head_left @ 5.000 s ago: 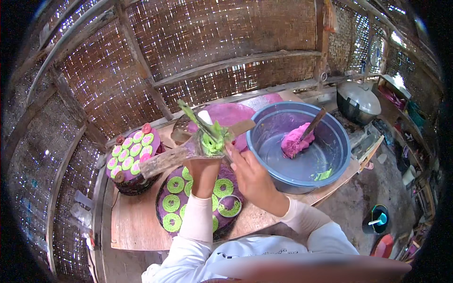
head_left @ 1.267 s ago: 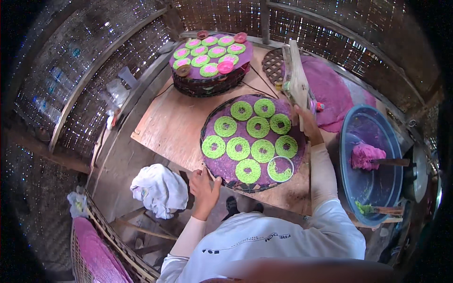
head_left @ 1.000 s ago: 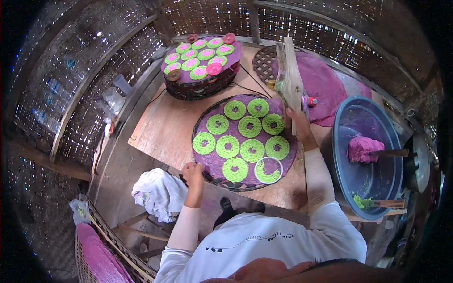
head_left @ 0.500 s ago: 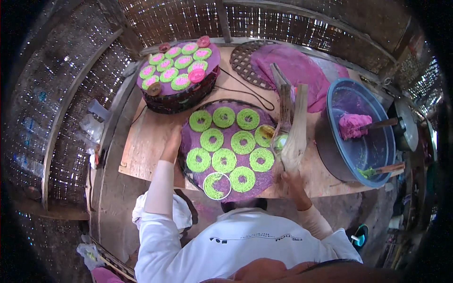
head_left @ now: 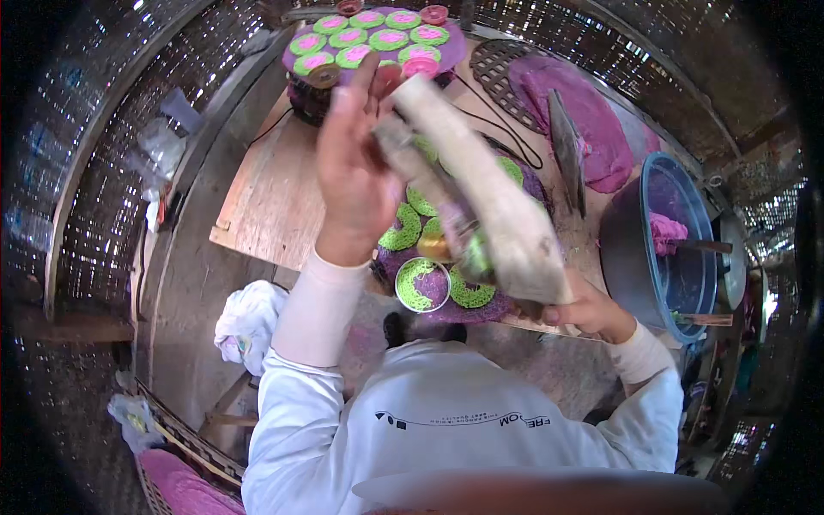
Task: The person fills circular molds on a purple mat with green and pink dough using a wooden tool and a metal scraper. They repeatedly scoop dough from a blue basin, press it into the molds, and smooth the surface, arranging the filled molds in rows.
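Observation:
My right hand (head_left: 592, 307) is closed round the lower end of a two-armed wooden press (head_left: 506, 215), which slants up and left over the tray. Bright green dough (head_left: 477, 254) shows between its arms, beside a shiny gold-coloured part (head_left: 435, 243). My left hand (head_left: 354, 176) is raised at the press's upper end, fingers apart; slight blur hides whether it touches the wood. Beneath lies a round tray with purple cloth (head_left: 396, 260), bearing several green noodle rings (head_left: 397, 230), partly hidden by the press. A white hoop (head_left: 422, 284) surrounds a partial green ring at the near edge.
Behind stands a purple-topped basket (head_left: 296, 57) with green-and-pink rings. A blue tub (head_left: 620, 225) at right holds pink dough (head_left: 667, 233). Purple cloth (head_left: 601, 154) and a flat wooden piece (head_left: 566, 150) lie at the back right. A white cloth bundle (head_left: 249, 322) sits lower left.
The press has been lifted and tilted leftward across the tray by my right hand. My left hand has left the tray's left edge and risen toward the press's upper end. The view has shifted.

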